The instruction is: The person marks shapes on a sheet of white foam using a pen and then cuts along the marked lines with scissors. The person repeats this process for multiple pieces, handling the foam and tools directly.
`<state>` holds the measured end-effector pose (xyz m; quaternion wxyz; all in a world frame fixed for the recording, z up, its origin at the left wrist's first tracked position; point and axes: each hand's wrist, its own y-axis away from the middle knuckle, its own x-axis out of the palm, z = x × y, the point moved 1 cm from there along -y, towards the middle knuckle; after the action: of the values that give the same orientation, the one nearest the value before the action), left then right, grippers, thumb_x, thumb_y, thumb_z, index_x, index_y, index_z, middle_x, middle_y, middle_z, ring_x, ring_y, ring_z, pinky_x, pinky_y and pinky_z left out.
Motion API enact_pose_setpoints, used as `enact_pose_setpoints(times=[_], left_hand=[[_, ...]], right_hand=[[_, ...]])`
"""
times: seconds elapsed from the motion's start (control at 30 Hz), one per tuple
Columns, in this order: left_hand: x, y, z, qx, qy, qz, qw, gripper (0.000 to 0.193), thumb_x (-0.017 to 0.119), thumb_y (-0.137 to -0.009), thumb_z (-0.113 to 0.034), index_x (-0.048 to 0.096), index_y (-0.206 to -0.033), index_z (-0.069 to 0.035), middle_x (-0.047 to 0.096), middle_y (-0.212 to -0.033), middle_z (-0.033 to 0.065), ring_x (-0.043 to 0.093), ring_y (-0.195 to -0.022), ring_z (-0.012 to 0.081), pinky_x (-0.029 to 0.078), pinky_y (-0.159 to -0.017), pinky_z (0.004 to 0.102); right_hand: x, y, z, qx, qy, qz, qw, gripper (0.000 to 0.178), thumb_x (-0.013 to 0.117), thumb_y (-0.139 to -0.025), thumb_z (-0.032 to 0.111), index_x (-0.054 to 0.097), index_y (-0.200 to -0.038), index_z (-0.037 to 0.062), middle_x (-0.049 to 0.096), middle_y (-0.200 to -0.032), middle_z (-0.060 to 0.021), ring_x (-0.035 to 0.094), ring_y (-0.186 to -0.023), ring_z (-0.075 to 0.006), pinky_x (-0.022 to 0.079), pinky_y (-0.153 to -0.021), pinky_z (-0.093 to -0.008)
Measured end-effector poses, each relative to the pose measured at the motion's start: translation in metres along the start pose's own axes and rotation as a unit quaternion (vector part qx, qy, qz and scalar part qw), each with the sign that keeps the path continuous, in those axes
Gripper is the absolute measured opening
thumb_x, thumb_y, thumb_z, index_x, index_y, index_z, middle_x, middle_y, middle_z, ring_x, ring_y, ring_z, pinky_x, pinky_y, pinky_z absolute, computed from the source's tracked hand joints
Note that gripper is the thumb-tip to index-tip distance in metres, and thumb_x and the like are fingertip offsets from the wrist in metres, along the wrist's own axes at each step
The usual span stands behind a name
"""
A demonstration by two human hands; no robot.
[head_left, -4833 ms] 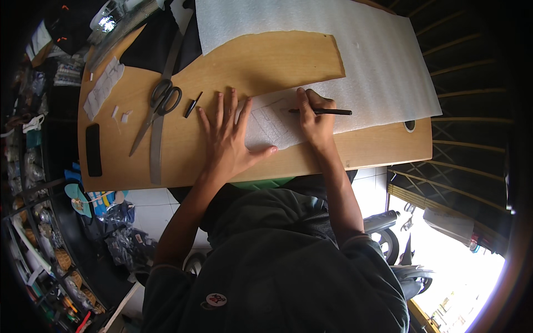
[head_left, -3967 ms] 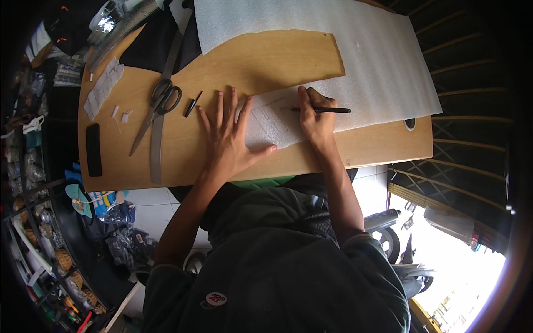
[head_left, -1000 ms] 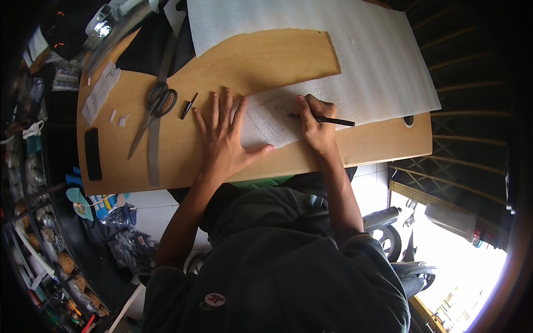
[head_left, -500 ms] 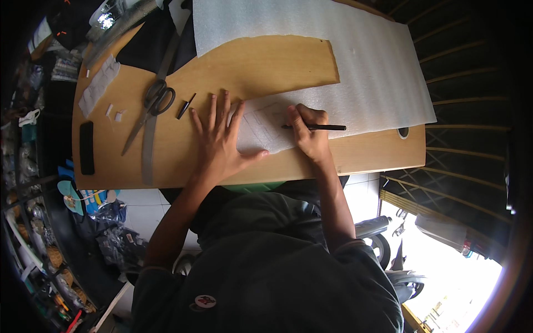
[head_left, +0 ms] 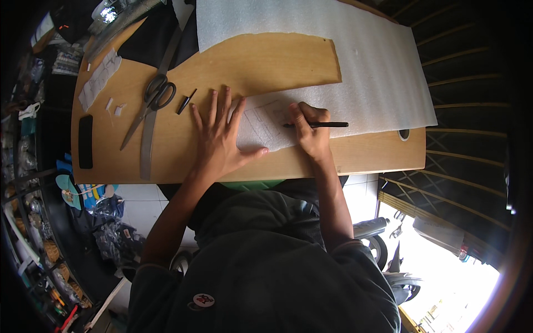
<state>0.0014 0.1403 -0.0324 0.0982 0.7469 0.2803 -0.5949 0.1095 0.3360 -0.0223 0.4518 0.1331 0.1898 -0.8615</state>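
A large sheet of white foam (head_left: 383, 72) lies over the wooden table, with a strip of it reaching in front of me. Lines are drawn on that strip. My left hand (head_left: 219, 139) is spread flat at the strip's left end, fingers apart, thumb resting along its near edge. In my right hand (head_left: 312, 133) is a black marker (head_left: 331, 125), gripped between thumb and fingers, its tip at the drawn lines. The pen's cap (head_left: 187, 101), black and slim, appears to lie left of my left fingertips.
Black-handled scissors (head_left: 158, 94) lie open across a metal ruler (head_left: 148, 144) at the left. Beyond are black fabric (head_left: 152, 41), a marked foam scrap (head_left: 100, 80) and small white bits. A dark oblong inset (head_left: 86, 141) marks the table's left end. Crowded shelves (head_left: 33, 222) stand left.
The view has shifted slightly. My right hand and the marker stay almost where they were, and my left hand keeps its spread pose on the foam.
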Motion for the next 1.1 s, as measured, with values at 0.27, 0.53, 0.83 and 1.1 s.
enact_pose_setpoints(times=[0.27, 0.53, 0.83, 1.1], left_hand=[[0.0002, -0.0001, -0.0003, -0.004, -0.001, 0.008, 1.0, 0.116, 0.074, -0.069, -0.072, 0.033, -0.155, -0.007, 0.022, -0.164, 0.0238, 0.013, -0.153, 0.0447, 0.007, -0.113, 0.0769], [-0.0004, 0.0001, -0.0003, -0.004, 0.001, 0.008, 1.0, 0.116, 0.074, -0.069, -0.073, 0.033, -0.155, -0.007, 0.022, -0.164, 0.0241, 0.013, -0.153, 0.0447, 0.007, -0.113, 0.077], [-0.0005, -0.0004, -0.0009, -0.006, 0.002, 0.013, 1.0, 0.117, 0.076, -0.068, -0.071, 0.033, -0.155, -0.007, 0.021, -0.164, 0.0241, 0.013, -0.153, 0.0443, 0.007, -0.114, 0.0761], [-0.0009, -0.001, -0.0012, -0.001, -0.001, 0.006, 1.0, 0.116, 0.075, -0.068, -0.072, 0.034, -0.155, -0.007, 0.024, -0.163, 0.026, 0.015, -0.153, 0.0462, 0.01, -0.111, 0.0786]], right_hand=[[0.0, 0.0008, -0.0014, 0.0, -0.019, -0.004, 1.0, 0.037, 0.062, -0.1, 0.017, 0.057, -0.069, -0.0042, 0.056, -0.058, -0.0162, 0.048, -0.049, -0.0207, 0.039, -0.051, -0.0377], [0.0005, 0.0004, 0.0, 0.015, -0.004, -0.045, 0.999, 0.037, 0.061, -0.1, 0.017, 0.056, -0.069, -0.0033, 0.057, -0.057, -0.0168, 0.05, -0.047, -0.0226, 0.04, -0.051, -0.0374], [0.0025, 0.0002, -0.0021, 0.008, 0.01, -0.082, 0.997, 0.037, 0.06, -0.1, 0.016, 0.055, -0.069, -0.0027, 0.056, -0.056, -0.0158, 0.05, -0.046, -0.0218, 0.04, -0.051, -0.0367], [0.0018, 0.002, -0.0056, -0.004, 0.019, -0.073, 0.997, 0.037, 0.061, -0.099, 0.016, 0.053, -0.069, -0.0029, 0.055, -0.057, -0.019, 0.051, -0.046, -0.0297, 0.041, -0.052, -0.0398]])
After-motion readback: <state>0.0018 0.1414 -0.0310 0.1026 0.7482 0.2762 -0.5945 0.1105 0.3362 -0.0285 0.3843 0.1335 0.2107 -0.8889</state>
